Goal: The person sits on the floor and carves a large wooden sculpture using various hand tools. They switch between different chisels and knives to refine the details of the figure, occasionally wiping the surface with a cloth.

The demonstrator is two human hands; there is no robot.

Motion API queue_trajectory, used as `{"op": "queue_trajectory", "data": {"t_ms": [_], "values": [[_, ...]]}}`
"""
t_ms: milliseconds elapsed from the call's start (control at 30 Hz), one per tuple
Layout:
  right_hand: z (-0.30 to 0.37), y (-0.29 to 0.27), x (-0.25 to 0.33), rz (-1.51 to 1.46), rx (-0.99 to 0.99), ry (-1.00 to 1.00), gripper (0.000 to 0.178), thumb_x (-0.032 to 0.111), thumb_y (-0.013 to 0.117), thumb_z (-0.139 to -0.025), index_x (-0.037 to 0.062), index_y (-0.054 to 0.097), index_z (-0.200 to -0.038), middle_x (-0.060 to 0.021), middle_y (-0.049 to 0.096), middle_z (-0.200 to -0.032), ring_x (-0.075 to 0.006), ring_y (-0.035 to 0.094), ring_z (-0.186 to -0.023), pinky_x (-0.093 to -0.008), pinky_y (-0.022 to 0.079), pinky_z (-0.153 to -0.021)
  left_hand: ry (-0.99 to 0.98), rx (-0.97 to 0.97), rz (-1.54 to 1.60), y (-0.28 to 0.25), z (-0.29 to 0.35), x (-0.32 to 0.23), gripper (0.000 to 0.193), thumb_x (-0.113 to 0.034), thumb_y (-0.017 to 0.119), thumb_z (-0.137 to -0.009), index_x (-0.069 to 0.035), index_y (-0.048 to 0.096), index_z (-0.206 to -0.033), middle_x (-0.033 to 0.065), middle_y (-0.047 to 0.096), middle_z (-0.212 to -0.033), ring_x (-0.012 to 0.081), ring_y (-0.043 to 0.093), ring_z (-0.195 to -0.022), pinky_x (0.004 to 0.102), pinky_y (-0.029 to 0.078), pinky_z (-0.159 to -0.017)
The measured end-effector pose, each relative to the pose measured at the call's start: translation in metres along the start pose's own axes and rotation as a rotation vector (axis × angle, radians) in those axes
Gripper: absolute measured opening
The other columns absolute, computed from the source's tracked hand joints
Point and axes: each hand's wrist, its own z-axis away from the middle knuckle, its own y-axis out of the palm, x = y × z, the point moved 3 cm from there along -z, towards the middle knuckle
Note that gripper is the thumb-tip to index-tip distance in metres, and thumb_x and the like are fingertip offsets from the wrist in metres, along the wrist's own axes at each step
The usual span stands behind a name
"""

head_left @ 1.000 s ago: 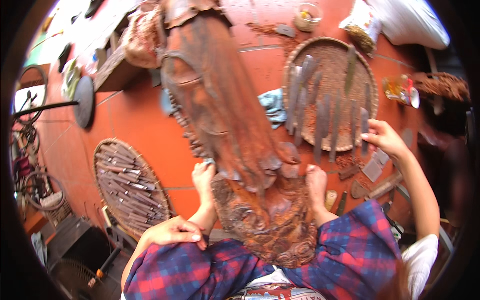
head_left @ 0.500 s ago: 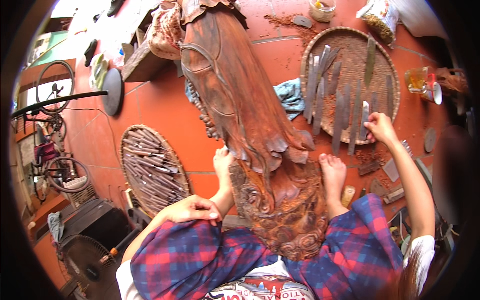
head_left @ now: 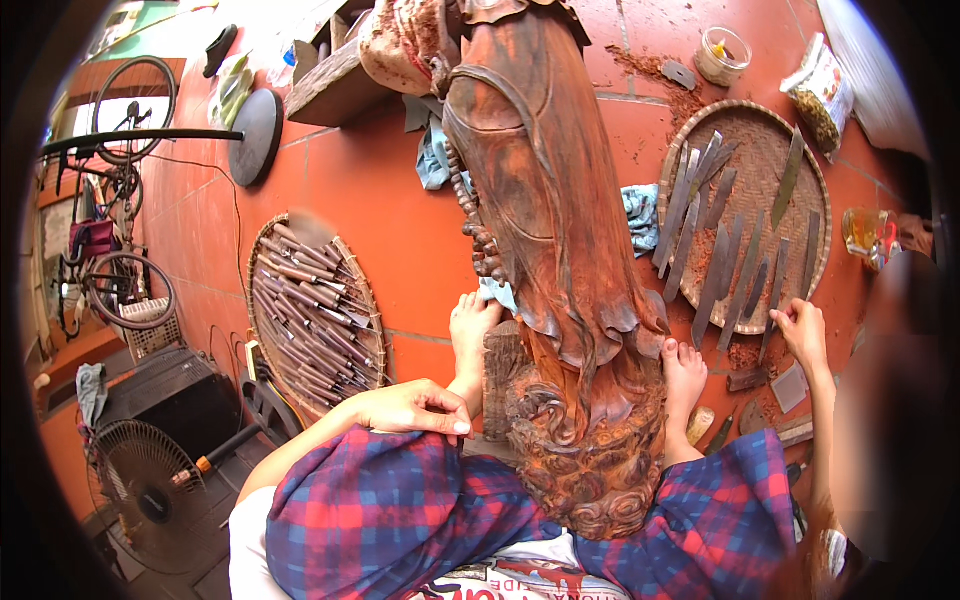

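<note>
A large carved wooden statue [head_left: 540, 180], reddish brown, lies lengthwise between my legs, its knobbly carved base [head_left: 590, 470] nearest me. My left hand [head_left: 425, 408] rests over my left knee, fingers loosely bent, with nothing seen in it. At the near right rim of a round woven tray [head_left: 820, 200], my right hand [head_left: 803, 328] pinches a narrow flat metal blade [head_left: 779, 275] by its near part. Several other flat metal blades [head_left: 712, 280] lie in that tray, some overhanging its rim.
On the left stands an oval basket [head_left: 381, 335] full of wooden-handled carving tools [head_left: 310, 330]. Blue cloth [head_left: 640, 218], a jar [head_left: 722, 55] and a glass mug [head_left: 868, 235] are near the tray. A fan [head_left: 150, 500] stands lower left; a wooden block [head_left: 335, 85] lies beyond.
My right hand has moved from the blade with the bright end to a narrow blade farther right at the tray's rim. The view has shifted left; my left hand stays on the knee.
</note>
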Motion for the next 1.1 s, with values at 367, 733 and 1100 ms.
{"op": "queue_trajectory", "data": {"t_ms": [367,733,1100], "values": [[-0.009,-0.003,0.005,-0.110,0.063,0.069,0.029,0.024,0.078,-0.081,-0.0012,0.066,-0.076,-0.0098,0.063,-0.060,-0.0180,0.061,-0.058,-0.0356,0.048,-0.059,0.040,0.011,-0.095,-0.008,-0.003,-0.001,0.039,-0.041,0.062,-0.098,-0.003,0.071,-0.104,0.0048,0.072,-0.088,0.0124,0.066,-0.087,0.0293,0.050,-0.083],[-0.009,-0.003,0.017,-0.298,0.041,0.046,0.024,0.016,0.071,-0.089,-0.0008,0.062,-0.075,-0.0021,0.062,-0.059,-0.0077,0.058,-0.050,-0.0259,0.045,-0.045,0.117,-0.281,-0.197,-0.023,-0.007,0.007,0.038,-0.040,0.067,-0.093,-0.006,0.071,-0.109,0.0103,0.073,-0.093,0.0193,0.067,-0.094,0.0340,0.050,-0.089],[0.000,-0.004,0.029,-0.296,0.035,-0.029,0.022,0.016,0.071,-0.089,-0.0005,0.063,-0.077,-0.0014,0.059,-0.057,-0.0064,0.057,-0.051,-0.0260,0.044,-0.048,0.362,-0.765,-0.833,-0.052,-0.038,0.056,0.089,-0.037,0.071,-0.086,-0.002,0.024,-0.154,0.0230,0.015,-0.161,0.0388,0.023,-0.147,0.0429,0.034,-0.115]]}}
